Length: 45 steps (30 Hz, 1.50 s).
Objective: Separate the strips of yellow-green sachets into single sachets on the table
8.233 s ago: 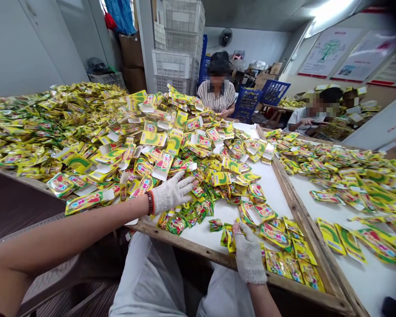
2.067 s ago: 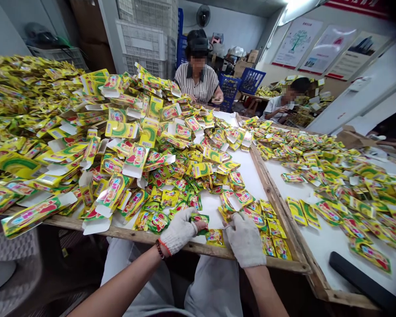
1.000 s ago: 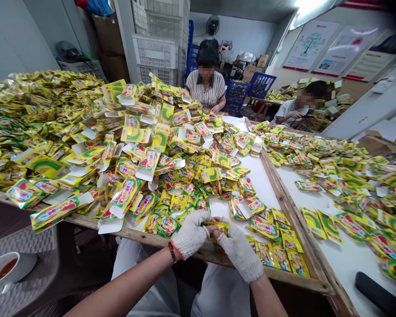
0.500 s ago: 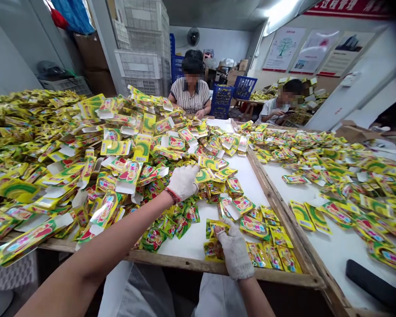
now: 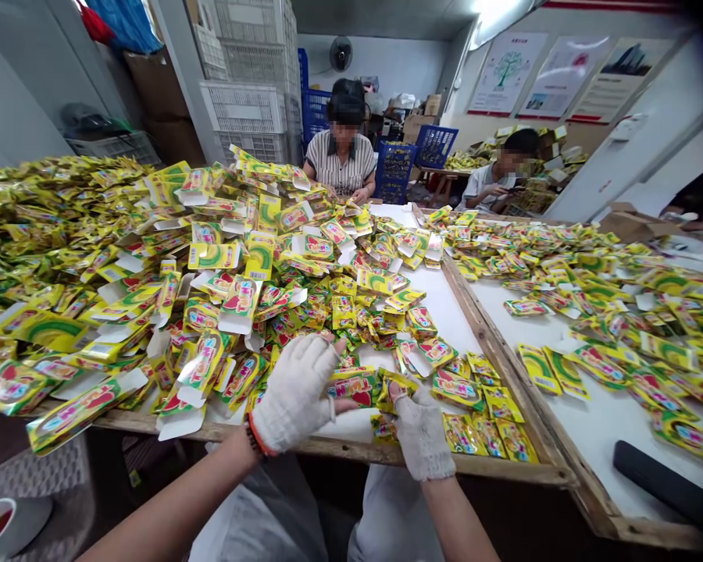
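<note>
My left hand (image 5: 298, 394), in a white fingerless-tipped knit glove, is at the table's front edge. Between its thumb and fingers is a small yellow-green printed box (image 5: 355, 388), its grip partly hidden by the hand. Just to the right, my right hand (image 5: 422, 433), gloved alike, pinches a small yellow sachet (image 5: 399, 385) close to the box's right end. Another sachet (image 5: 383, 427) lies under its fingers. Beside my right hand are rows of flat yellow sachets (image 5: 485, 442) and a printed box (image 5: 457, 389).
A large heap of boxes and sachets (image 5: 240, 300) covers the left and middle. A wooden strip (image 5: 492, 343) divides the white table, with more boxes beyond. A black phone-like object (image 5: 668, 484) lies at right, a cup (image 5: 12, 523) at lower left. Two people sit across.
My left hand has come back from the heap towards the front edge, and a box now shows by it. My right hand has stayed near its place, with the sachet raised slightly.
</note>
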Tool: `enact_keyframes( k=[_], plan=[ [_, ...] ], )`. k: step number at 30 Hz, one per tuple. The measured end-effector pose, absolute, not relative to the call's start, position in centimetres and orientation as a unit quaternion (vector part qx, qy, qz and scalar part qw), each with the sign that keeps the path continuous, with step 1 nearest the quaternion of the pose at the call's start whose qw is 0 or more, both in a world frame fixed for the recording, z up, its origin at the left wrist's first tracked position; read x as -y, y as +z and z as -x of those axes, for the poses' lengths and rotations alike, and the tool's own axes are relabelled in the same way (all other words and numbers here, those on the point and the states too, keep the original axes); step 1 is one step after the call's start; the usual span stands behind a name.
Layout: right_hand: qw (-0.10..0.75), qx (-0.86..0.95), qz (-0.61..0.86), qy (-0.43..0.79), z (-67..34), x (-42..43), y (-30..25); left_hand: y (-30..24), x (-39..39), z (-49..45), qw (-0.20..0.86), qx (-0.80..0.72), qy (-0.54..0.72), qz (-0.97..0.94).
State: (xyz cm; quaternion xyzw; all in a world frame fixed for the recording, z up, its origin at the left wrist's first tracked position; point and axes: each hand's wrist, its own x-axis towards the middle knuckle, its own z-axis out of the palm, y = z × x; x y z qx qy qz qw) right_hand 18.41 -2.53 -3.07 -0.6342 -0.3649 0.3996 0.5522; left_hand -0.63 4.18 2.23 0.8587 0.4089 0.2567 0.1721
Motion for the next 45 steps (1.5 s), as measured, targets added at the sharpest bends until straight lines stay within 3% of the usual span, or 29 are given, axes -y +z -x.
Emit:
enact_keyframes(
  k=[3, 8, 14, 18, 22, 27, 30, 37, 45],
  plan=[
    [0.539, 0.39, 0.659, 0.35, -17.8, 2.8, -2.9, 1.5, -3.0, -0.3, 0.069, -0.405, 0.178, -0.894],
    [0.503, 0.459, 0.692, 0.24, -18.8, 3.0, -2.4, -0.1, -2.8, -0.6, 0.087, -0.442, 0.125, -0.884],
    [0.397, 0.61, 0.672, 0.135, -19.7, 2.6, -1.5, 0.5, -2.7, -0.4, 0.084, -0.358, 0.084, -0.926],
    [0.443, 0.574, 0.685, 0.077, -18.3, 1.7, -1.6, -0.1, -1.9, -1.4, 0.078, -0.383, 0.088, -0.916],
    [0.453, 0.531, 0.71, 0.089, -17.0, 1.4, -2.0, -1.3, -1.4, -2.0, 0.108, -0.419, 0.128, -0.892],
    [0.44, 0.595, 0.645, 0.191, -18.3, 3.0, -1.9, -1.8, -1.9, -1.2, 0.157, -0.418, 0.176, -0.877],
    [0.432, 0.581, 0.672, 0.158, -19.6, 4.0, -1.8, -1.4, -2.1, -0.8, 0.15, -0.404, 0.162, -0.888],
    [0.353, 0.63, 0.687, 0.08, -19.5, 4.2, -0.9, -1.6, -1.5, -1.2, 0.133, -0.385, 0.149, -0.901],
    [0.274, 0.641, 0.686, 0.208, -20.1, 4.1, -0.6, -1.9, -1.5, -0.1, 0.154, -0.355, 0.148, -0.91]
  ],
)
